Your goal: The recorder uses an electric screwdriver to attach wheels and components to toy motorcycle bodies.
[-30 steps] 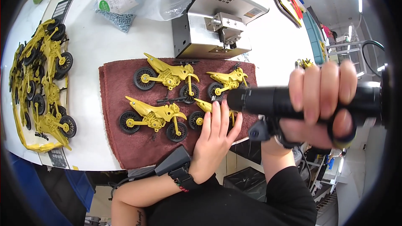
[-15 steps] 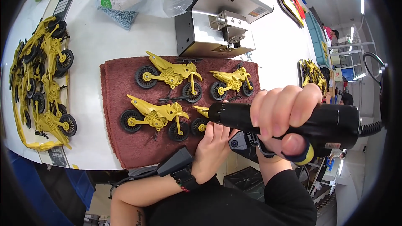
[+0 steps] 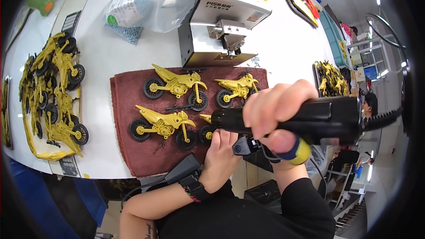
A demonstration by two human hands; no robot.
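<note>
My right hand (image 3: 280, 110) is wrapped around a thick black electric screwdriver (image 3: 334, 119), held sideways with its tip end to the left. Beneath that end lies a yellow toy motorcycle (image 3: 206, 135), mostly hidden; its rear wheel and a bit of its tail show. My left hand (image 3: 221, 152) grips this toy from the near side, fingertips partly covered by the screwdriver. On the brown cloth (image 3: 126, 150) around it rest three more motorcycles: one to the left (image 3: 161, 125), one at the back left (image 3: 177, 82) and one at the back right (image 3: 237, 88).
A grey and white screw-feeding machine (image 3: 221, 22) stands behind the cloth. Beside it sits a clear bag (image 3: 133, 11) of small screws. Trays heaped with motorcycles are at the left (image 3: 53, 93) and far right (image 3: 330, 79). A coiled cable (image 3: 383, 118) trails from the screwdriver.
The view has shifted, showing more of the table's far side. Both hands and the screwdriver keep nearly the same place over the motorcycle, the screwdriver slightly farther left.
</note>
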